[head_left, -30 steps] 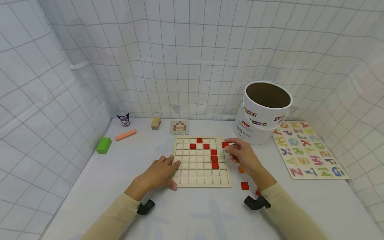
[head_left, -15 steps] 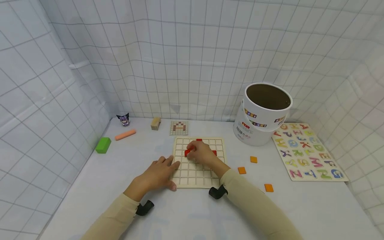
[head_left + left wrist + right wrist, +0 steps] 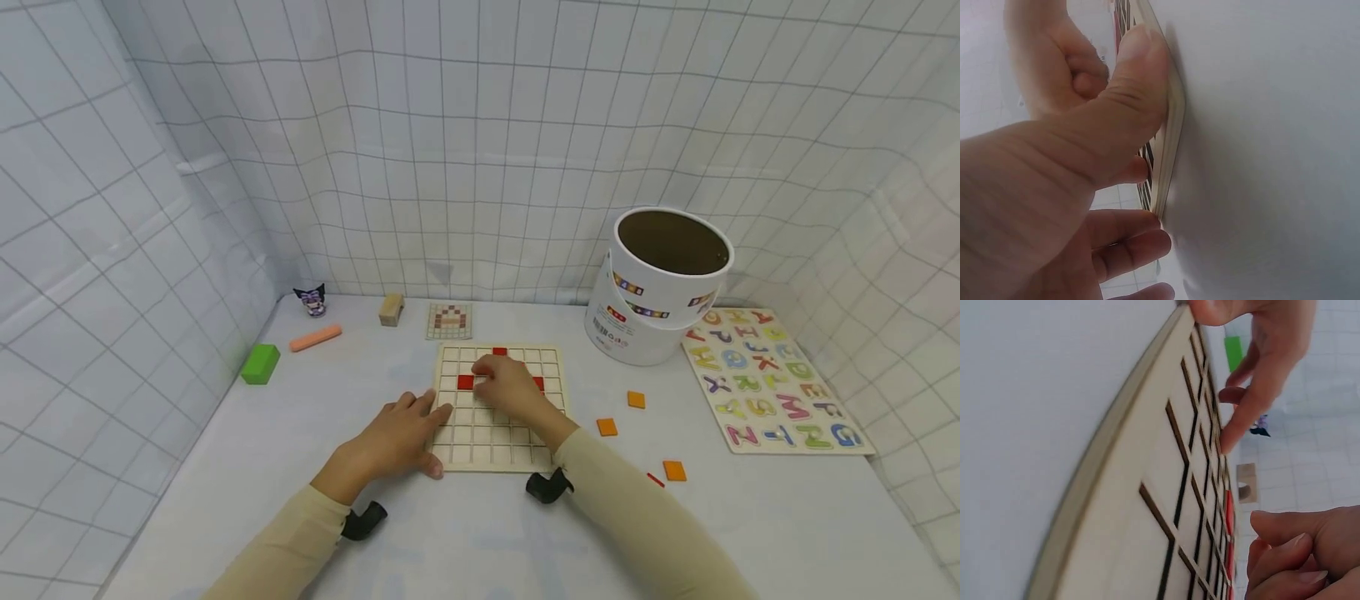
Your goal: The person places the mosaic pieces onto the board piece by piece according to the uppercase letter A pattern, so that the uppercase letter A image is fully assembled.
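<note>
A pale wooden grid board (image 3: 459,454) lies on the table. My left hand (image 3: 396,433) rests at its left side, fingers spread; the left wrist view has the thumb (image 3: 1138,81) against the board's edge. Over the upper middle of the grid is my right hand (image 3: 516,393), fingers curled. Just left of its fingertips a red square tile (image 3: 465,382) sits on the board. Another red tile (image 3: 499,352) shows in the top row, and part of a third (image 3: 538,382) at the right. The hand hides other cells, and I cannot see whether anything is between its fingers.
Orange tiles (image 3: 607,427) lie right of the board, with a red sliver (image 3: 656,479) by the right sleeve. Behind are a small pattern card (image 3: 449,321), a wooden block (image 3: 391,309) and a white bucket (image 3: 637,333). An alphabet puzzle (image 3: 772,383) lies right, a green block (image 3: 260,364) left.
My right hand has moved left from the board's right edge, where it held a red tile, to the upper middle. A red tile now lies in a left cell. The left hand has stayed put.
</note>
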`<state>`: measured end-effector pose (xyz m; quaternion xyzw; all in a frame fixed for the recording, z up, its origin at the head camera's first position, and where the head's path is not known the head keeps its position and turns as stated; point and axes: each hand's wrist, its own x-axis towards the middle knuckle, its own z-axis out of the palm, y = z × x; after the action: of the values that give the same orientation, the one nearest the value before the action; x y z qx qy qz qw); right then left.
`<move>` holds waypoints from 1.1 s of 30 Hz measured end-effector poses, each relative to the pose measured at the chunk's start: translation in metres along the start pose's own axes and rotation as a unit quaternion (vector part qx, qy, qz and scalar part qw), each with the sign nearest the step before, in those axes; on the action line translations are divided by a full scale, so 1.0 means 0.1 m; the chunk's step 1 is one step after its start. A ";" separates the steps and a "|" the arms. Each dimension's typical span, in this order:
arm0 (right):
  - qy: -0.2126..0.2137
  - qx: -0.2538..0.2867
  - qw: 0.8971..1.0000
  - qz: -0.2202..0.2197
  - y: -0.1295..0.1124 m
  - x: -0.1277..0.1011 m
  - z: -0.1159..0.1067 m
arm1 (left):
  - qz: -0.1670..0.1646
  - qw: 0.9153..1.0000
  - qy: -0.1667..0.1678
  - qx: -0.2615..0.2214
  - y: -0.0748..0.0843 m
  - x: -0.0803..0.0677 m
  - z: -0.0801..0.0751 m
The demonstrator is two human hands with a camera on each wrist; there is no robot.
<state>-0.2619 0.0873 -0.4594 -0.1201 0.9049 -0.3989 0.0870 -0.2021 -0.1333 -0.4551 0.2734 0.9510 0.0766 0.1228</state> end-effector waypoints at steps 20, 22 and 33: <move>-0.017 0.198 0.968 0.154 1.20 -1.70 -1.14 | 0.004 1.000 0.008 0.010 0.03 -0.01 0.00; -0.023 0.192 0.969 0.154 1.23 -1.73 -1.11 | 0.001 1.000 0.005 0.007 0.03 0.00 0.01; -0.026 0.120 0.986 0.113 1.18 -1.69 -0.96 | -0.002 1.000 0.007 0.005 0.04 -0.01 0.01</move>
<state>-0.1422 0.2801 -0.4725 -0.0160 0.8556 -0.4891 0.1686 -0.1997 -0.1306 -0.4549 0.2716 0.9527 0.0733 0.1153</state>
